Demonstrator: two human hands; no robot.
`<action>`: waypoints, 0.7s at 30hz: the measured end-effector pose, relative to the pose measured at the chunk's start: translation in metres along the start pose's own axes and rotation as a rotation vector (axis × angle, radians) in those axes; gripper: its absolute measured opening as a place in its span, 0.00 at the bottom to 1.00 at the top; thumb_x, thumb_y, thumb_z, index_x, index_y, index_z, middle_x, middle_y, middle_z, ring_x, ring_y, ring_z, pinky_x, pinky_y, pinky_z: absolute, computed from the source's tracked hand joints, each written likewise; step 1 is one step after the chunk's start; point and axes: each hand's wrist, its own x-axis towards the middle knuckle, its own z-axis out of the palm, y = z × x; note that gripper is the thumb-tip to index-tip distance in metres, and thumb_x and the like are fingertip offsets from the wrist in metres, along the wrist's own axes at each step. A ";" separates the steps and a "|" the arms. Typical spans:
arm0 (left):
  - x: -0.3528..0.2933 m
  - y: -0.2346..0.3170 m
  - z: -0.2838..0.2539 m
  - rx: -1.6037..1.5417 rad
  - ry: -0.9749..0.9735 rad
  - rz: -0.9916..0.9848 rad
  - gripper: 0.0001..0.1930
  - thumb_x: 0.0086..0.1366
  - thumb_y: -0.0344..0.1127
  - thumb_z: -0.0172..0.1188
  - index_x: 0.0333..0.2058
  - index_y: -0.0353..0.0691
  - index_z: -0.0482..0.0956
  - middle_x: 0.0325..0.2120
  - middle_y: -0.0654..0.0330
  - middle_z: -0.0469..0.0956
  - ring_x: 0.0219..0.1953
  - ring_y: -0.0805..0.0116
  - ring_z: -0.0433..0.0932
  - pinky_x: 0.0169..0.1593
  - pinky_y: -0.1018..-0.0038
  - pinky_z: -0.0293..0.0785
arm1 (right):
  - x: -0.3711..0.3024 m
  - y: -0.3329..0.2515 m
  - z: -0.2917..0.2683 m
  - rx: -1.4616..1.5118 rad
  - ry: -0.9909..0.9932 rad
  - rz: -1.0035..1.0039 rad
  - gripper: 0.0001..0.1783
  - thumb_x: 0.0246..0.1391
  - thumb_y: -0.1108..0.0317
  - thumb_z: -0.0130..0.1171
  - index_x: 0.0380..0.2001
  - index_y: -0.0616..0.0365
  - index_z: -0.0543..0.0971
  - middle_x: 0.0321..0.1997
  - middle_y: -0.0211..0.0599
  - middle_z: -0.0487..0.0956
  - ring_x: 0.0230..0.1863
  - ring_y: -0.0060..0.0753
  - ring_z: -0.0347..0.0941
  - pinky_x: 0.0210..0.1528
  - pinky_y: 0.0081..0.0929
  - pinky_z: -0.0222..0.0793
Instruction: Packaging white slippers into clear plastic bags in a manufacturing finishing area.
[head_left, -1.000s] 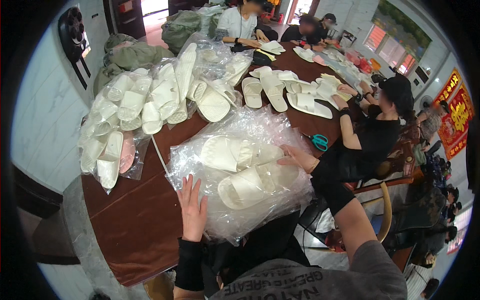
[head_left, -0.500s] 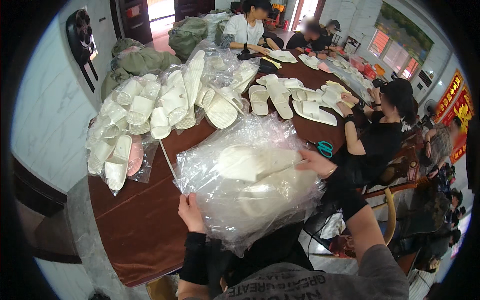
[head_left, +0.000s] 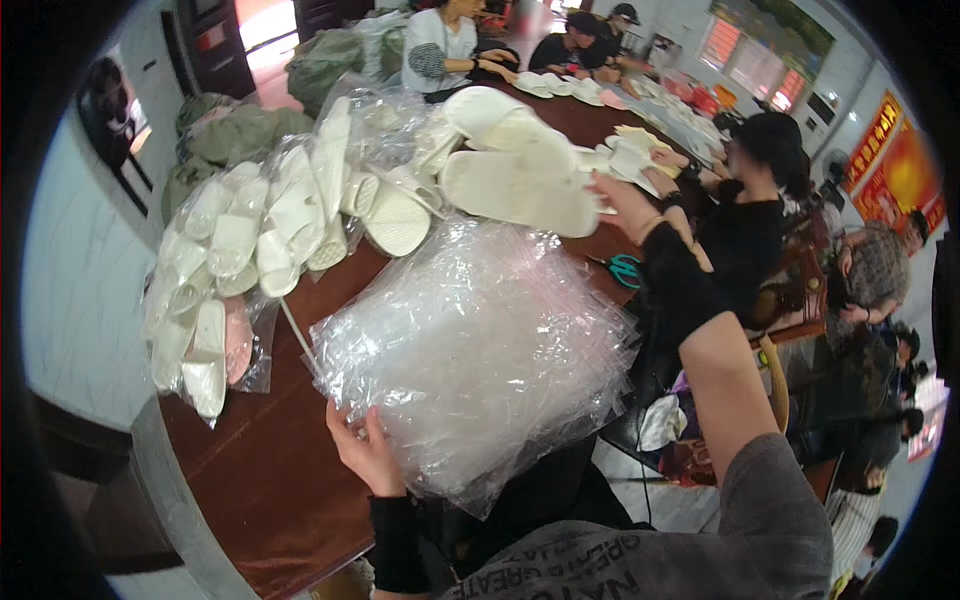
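My left hand (head_left: 365, 450) grips the lower left edge of a large crumpled clear plastic bag (head_left: 475, 350) that lies on the dark brown table (head_left: 260, 470). My right hand (head_left: 625, 205) is raised above the table's far side and holds a pair of white slippers (head_left: 520, 175), lifted clear of the bag. The bag now looks empty.
A heap of white slippers in clear bags (head_left: 260, 235) covers the table's left side. Teal-handled scissors (head_left: 625, 268) lie by the right edge. A person in black (head_left: 745, 225) sits at the right; other people work at the far end among more slippers.
My right hand pulled the white slippers out of the bag and raised them toward the far side. My left hand slid down and took hold of the bag's near edge.
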 end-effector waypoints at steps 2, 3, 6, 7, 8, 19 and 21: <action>0.003 -0.002 -0.015 0.225 0.058 0.232 0.29 0.62 0.29 0.60 0.60 0.34 0.61 0.52 0.51 0.67 0.48 0.60 0.70 0.44 0.69 0.72 | 0.001 0.033 0.014 -0.313 0.009 0.137 0.30 0.56 0.41 0.51 0.49 0.55 0.73 0.40 0.32 0.77 0.43 0.29 0.71 0.43 0.31 0.68; 0.002 -0.004 -0.023 0.455 0.142 0.451 0.31 0.61 0.29 0.61 0.61 0.34 0.60 0.56 0.48 0.64 0.56 0.56 0.66 0.54 0.65 0.69 | -0.005 0.054 0.024 -0.516 -0.053 0.045 0.25 0.60 0.46 0.47 0.48 0.56 0.72 0.40 0.42 0.77 0.42 0.39 0.74 0.41 0.35 0.69; 0.001 -0.020 -0.024 0.125 0.188 0.098 0.34 0.65 0.35 0.58 0.65 0.32 0.52 0.65 0.47 0.54 0.65 0.54 0.56 0.66 0.63 0.51 | -0.025 0.112 0.006 -0.937 -0.223 -0.076 0.24 0.66 0.53 0.36 0.60 0.50 0.66 0.57 0.57 0.71 0.56 0.54 0.68 0.58 0.38 0.63; 0.005 -0.040 -0.033 -0.102 0.131 -0.114 0.34 0.66 0.37 0.56 0.65 0.31 0.51 0.65 0.48 0.55 0.64 0.56 0.57 0.65 0.63 0.52 | -0.026 0.134 0.026 -0.921 -0.245 -0.077 0.24 0.66 0.53 0.36 0.60 0.50 0.66 0.57 0.57 0.71 0.56 0.54 0.68 0.58 0.38 0.63; 0.001 -0.034 -0.018 -0.122 0.099 -0.113 0.34 0.66 0.37 0.56 0.65 0.31 0.51 0.65 0.48 0.55 0.64 0.56 0.57 0.65 0.63 0.52 | -0.027 0.158 0.013 -0.456 -0.212 0.029 0.27 0.66 0.51 0.37 0.63 0.53 0.62 0.61 0.54 0.67 0.61 0.51 0.64 0.62 0.35 0.59; 0.031 -0.044 -0.014 -0.312 -0.290 -0.474 0.20 0.64 0.38 0.59 0.49 0.30 0.70 0.38 0.56 0.76 0.33 0.66 0.77 0.36 0.71 0.75 | -0.046 0.143 0.052 -0.548 -0.512 0.329 0.36 0.54 0.42 0.57 0.54 0.63 0.73 0.43 0.47 0.80 0.42 0.42 0.77 0.44 0.33 0.72; 0.026 -0.026 -0.009 -0.304 -0.417 -0.561 0.22 0.63 0.36 0.60 0.51 0.29 0.69 0.42 0.55 0.76 0.36 0.66 0.77 0.41 0.71 0.75 | -0.039 0.186 0.036 -0.756 -0.534 0.095 0.33 0.55 0.43 0.56 0.50 0.62 0.76 0.38 0.43 0.80 0.36 0.37 0.77 0.38 0.33 0.71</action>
